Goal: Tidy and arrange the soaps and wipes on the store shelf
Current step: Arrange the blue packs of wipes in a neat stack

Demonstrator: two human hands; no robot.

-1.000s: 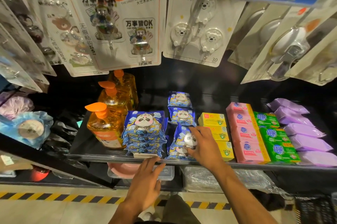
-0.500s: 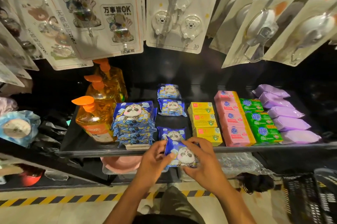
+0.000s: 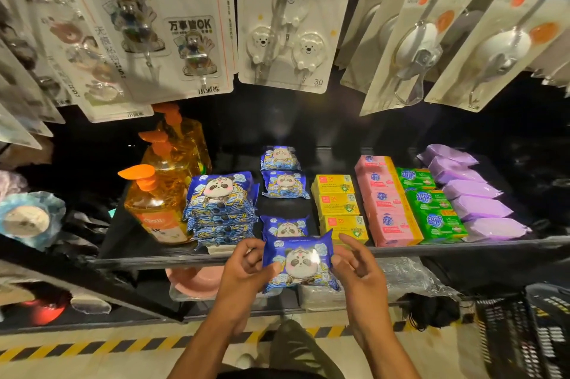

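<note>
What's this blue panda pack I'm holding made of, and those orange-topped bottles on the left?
The panda pack looks like soft glossy plastic film: glare spot, crimped ends. The bottles are apparently clear rigid plastic, amber liquid showing through; their orange pump tops look like matte plastic.

Hanging above the shelf (image 3: pixel 123 240) we see bear-hook cards (image 3: pixel 287 39) and cartoon-hook cards (image 3: pixel 172 39). Below its front edge sits a pink basin (image 3: pixel 194 280), and hazard striping (image 3: pixel 92 347) marks the floor.
</note>
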